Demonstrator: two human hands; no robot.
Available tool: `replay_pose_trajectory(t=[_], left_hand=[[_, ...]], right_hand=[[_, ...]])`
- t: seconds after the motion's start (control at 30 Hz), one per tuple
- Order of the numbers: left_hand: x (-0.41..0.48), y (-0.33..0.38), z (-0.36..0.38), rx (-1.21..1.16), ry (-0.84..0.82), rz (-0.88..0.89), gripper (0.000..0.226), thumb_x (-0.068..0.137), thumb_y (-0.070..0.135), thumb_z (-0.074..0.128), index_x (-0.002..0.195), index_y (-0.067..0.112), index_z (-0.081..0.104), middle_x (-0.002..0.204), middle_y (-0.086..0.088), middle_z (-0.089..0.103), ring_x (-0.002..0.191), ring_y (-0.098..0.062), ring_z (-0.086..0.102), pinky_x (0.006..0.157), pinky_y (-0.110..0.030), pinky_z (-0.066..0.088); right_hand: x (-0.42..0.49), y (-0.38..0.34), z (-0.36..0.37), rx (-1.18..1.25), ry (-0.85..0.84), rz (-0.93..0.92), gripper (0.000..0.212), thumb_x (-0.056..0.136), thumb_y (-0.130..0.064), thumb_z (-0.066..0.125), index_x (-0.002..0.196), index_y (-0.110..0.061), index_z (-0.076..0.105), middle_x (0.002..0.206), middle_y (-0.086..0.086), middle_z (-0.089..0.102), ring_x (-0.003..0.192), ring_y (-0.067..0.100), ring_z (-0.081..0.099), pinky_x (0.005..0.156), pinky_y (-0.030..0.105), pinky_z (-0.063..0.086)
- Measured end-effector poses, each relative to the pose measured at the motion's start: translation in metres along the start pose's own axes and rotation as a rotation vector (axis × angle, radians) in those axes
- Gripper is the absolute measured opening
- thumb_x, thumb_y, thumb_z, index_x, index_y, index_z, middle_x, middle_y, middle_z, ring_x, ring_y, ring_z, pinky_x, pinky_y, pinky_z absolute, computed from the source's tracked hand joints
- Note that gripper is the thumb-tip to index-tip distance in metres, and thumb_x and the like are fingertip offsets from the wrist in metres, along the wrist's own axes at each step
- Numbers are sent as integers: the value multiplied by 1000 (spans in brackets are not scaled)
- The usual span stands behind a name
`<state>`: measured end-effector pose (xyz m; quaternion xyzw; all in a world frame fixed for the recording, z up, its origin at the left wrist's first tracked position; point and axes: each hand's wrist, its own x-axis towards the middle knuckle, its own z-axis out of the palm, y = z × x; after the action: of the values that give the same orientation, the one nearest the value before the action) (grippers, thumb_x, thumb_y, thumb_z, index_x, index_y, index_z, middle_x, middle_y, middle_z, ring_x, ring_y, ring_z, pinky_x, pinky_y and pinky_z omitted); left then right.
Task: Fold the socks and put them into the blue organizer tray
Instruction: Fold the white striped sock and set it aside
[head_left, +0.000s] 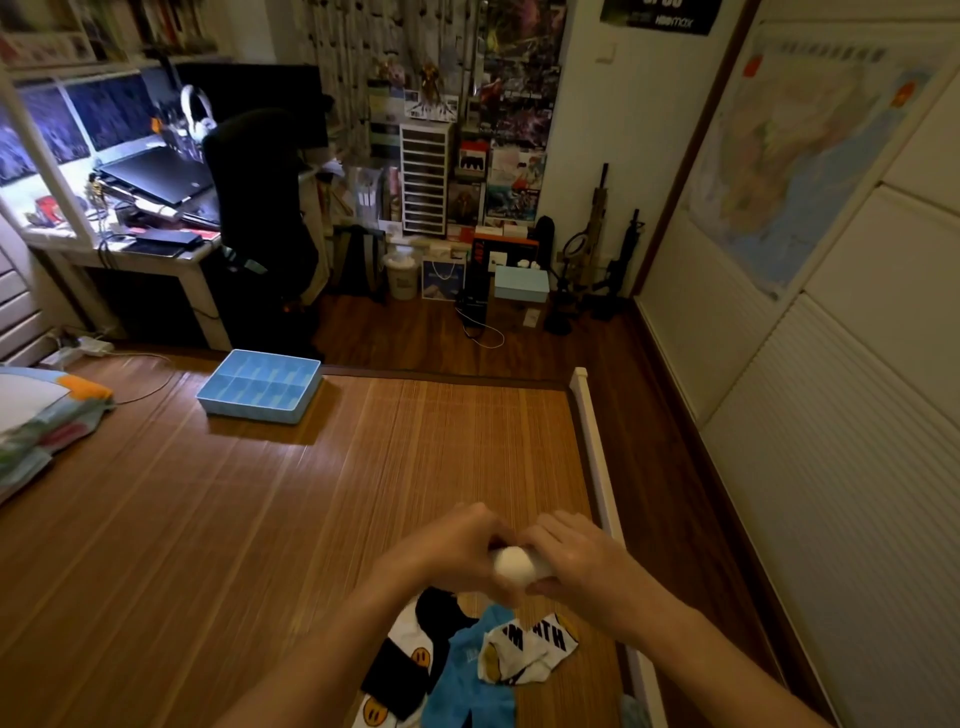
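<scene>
A white sock (513, 565) is bunched into a small roll, held between both hands above the bamboo mat (260, 519). My left hand (457, 545) grips its left side and my right hand (576, 556) wraps its right side. Below my hands lies a pile of loose socks: a blue one (470, 670), a black-and-white pair with yellow smiley faces (402, 670) and a white one with black letters (530, 649). The blue organizer tray (260, 385), with several compartments that look empty, sits at the mat's far edge, well away from my hands.
Folded bedding (41, 415) lies at the left edge. A white bed rail (597, 467) borders the mat on the right, with wooden floor and white wardrobe doors beyond. A desk and black chair (260, 218) stand behind the tray, and boxes line the far wall.
</scene>
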<state>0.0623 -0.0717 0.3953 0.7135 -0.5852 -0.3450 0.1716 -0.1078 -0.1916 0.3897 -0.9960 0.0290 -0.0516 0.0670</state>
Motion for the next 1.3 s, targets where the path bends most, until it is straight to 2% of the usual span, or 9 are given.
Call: replay_pose_trajectory(t=[0.07,0.17,0.47,0.57,0.67,0.8,1.0,1.13,1.3], left_hand=[[6,6,11,65,117,6,48,81,22,85,126,21,67,120,4,73,108,-10,69,95,-31,58],[13,11,27,134,229,42,49,89,25,78,134,22,59,125,2,71,112,-10,68,97,-29,57],[17,-2,42,337,368,176,45,99,29,64,141,22,49,130,-2,65,115,-16,62,90,-20,40],[24,0,45,328,329,85,47,97,29,67,140,22,50,131,-2,64,116,-17,62,93,-24,45],[32,2,43,298,124,-90,50,89,26,77,135,20,58,126,-2,67,114,-20,64,98,-33,53],[28,-10,31,163,14,-29,49,80,32,86,124,20,67,116,1,74,104,-15,69,92,-31,56],[31,-13,54,492,131,101,34,94,23,69,127,16,63,108,-5,75,95,-20,71,83,-33,57],[32,-20,69,503,175,118,33,100,21,60,132,14,56,115,-5,70,97,-19,68,87,-32,56],[38,-15,98,583,137,1,27,99,15,60,124,8,55,118,-13,67,100,-28,67,78,-39,51]], right_hand=[[2,0,7,74,-54,174,47,87,-40,73,127,-26,52,122,-8,59,107,8,56,93,26,48],[5,-2,11,178,-65,359,51,84,-44,75,123,-31,45,119,-12,58,103,6,57,86,21,47],[7,14,12,392,-225,464,48,86,-32,78,130,-29,58,122,-8,67,106,4,65,91,30,57],[6,15,19,374,-183,457,43,88,-33,75,128,-30,59,121,-10,67,108,3,63,93,29,55],[5,9,31,154,-135,327,38,92,-33,69,128,-25,57,123,-7,65,111,9,60,99,28,48],[-1,7,40,-71,-115,180,32,95,-33,62,124,-18,57,118,0,65,105,17,59,95,34,45],[-3,1,58,69,-206,390,40,90,-25,71,124,-22,51,121,-2,62,108,17,58,95,29,45],[-6,8,66,84,-258,381,39,93,-26,68,128,-20,52,122,-1,63,108,16,60,97,29,46],[-6,16,63,310,-479,431,20,91,-24,70,109,-23,60,99,-4,67,94,17,69,73,20,52]])
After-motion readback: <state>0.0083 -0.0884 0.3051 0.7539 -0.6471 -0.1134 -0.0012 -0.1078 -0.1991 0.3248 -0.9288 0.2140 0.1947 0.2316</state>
